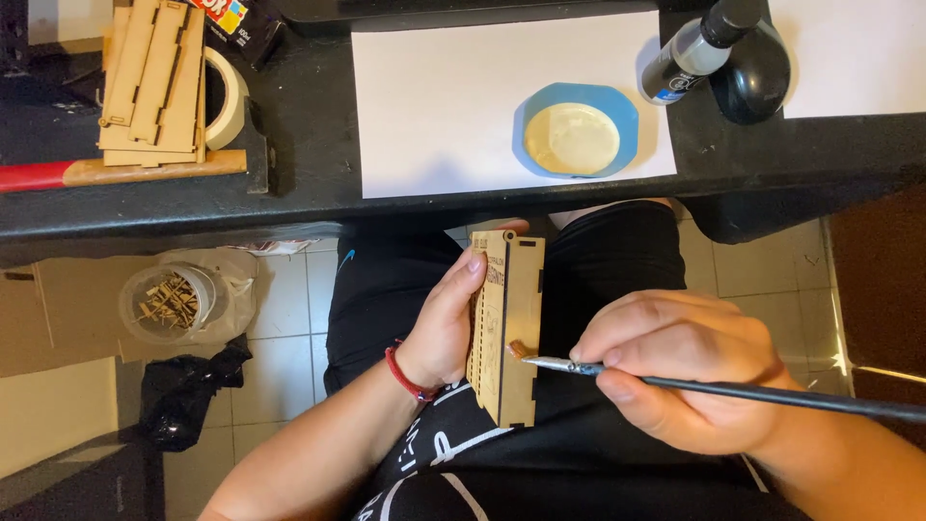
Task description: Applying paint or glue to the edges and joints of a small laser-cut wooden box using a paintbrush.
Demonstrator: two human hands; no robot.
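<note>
Wooden box (508, 328), perhaps under brush (714, 386)

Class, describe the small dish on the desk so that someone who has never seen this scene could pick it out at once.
Start at the black desk along the top, then find the white paper sheet lying on it. Near that sheet's right edge sits the blue dish, eight-sided, holding a pale cream liquid; it is the only blue thing on the desk, left of the tilted dark bottle.

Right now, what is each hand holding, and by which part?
The left hand grips the flat pale wooden laser-cut box by its long left side. The right hand pinches the thin black-handled paintbrush near its metal ferrule.
</note>
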